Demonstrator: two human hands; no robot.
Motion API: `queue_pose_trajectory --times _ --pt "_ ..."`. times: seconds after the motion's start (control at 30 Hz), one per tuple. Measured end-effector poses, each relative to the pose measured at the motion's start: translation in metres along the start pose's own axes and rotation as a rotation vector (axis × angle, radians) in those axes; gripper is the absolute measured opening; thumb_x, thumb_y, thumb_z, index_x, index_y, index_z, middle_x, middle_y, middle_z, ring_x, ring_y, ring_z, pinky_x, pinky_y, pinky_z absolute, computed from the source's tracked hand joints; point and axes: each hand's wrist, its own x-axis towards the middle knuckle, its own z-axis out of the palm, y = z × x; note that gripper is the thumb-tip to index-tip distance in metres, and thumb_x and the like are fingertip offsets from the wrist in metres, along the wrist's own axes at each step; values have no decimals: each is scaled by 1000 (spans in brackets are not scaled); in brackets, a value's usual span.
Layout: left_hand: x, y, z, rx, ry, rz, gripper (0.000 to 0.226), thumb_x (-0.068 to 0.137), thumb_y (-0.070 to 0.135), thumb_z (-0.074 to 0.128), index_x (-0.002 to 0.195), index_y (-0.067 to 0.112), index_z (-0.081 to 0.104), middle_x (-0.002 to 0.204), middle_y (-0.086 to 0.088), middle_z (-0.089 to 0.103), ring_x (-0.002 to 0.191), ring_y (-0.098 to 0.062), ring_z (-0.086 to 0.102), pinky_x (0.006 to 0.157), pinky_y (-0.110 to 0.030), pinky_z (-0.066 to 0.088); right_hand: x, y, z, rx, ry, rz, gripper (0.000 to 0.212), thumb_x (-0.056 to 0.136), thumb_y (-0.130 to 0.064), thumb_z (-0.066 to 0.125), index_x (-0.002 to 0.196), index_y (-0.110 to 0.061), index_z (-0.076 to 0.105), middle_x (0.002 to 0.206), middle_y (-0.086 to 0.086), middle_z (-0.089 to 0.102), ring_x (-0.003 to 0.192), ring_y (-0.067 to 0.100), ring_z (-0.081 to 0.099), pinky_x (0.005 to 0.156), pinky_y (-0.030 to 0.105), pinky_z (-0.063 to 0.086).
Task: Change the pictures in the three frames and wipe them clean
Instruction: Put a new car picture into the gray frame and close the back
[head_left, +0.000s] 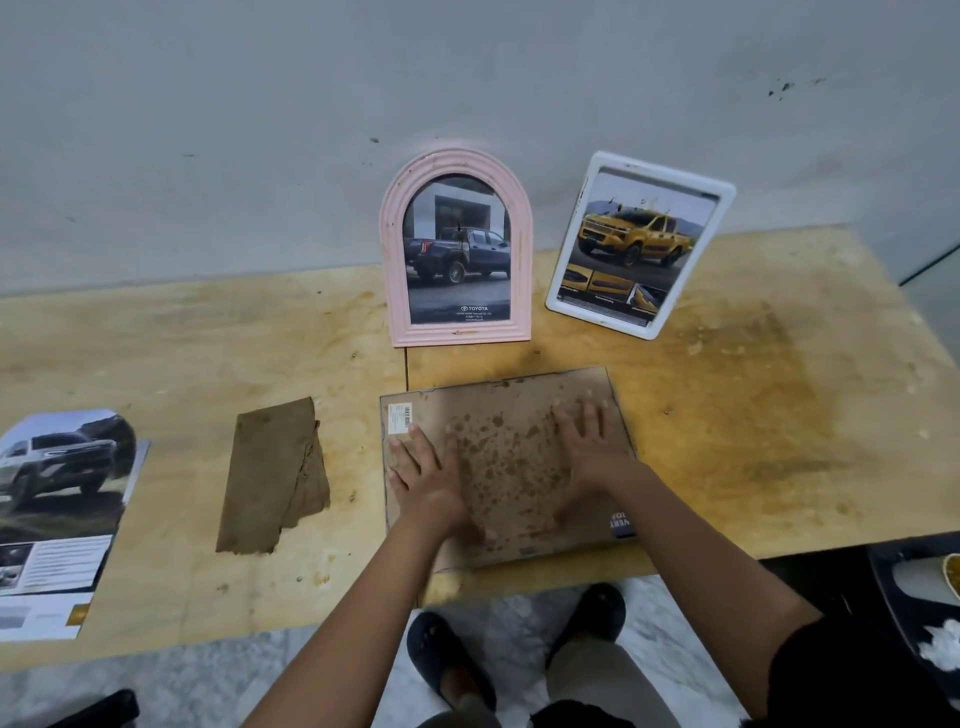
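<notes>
1. Head view: flat rectangular frame with stained brown backing board (511, 470) lying face down near wooden table (779, 415) edge; left hand (423, 475) and right hand (589, 447) pressed flat on it, fingers spread, gripping nothing.
2. Step judged: opening the back — next, board to be prised free and lifted.

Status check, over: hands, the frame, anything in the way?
Both open: left hand and right hand flat on face-down frame. At left, cloth idle. Nothing blocking.

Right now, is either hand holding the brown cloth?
No, the left hand and right hand rest flat on the lying frame; the brown cloth lies apart, left of it.
</notes>
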Motion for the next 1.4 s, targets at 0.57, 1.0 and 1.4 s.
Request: queue_pose_trajectory --times 0.57,1.0,1.4 --pt "-1 -9 1 -102 -36 67 136 64 49 80 142 24 -30 136 -20 -50 126 -42 -43 109 -54 -15 3 5 9 77 -18 -38 146 57 -39 87 140 -29 -33 134 7 -55 125 31 -47 114 54 3" --pt "-2 -24 15 -118 130 140 136 57 64 75 145 26 -20 144 -16 -43 131 -37 -39 114 -51 -12 -18 4 37 255 91 -48 110 78 -24 71 148 -29 -14 150 3 -36 135 32 -35 115 56 -3" --pt "-3 -31 21 -164 202 183 135 56 65 75 146 27 -19 145 -11 -42 132 -33 -39 114 -49 -12 -18 16 78 389 393 -179 96 78 -39 71 150 -26 9 156 -1 -18 139 24 -29 111 49 -16"
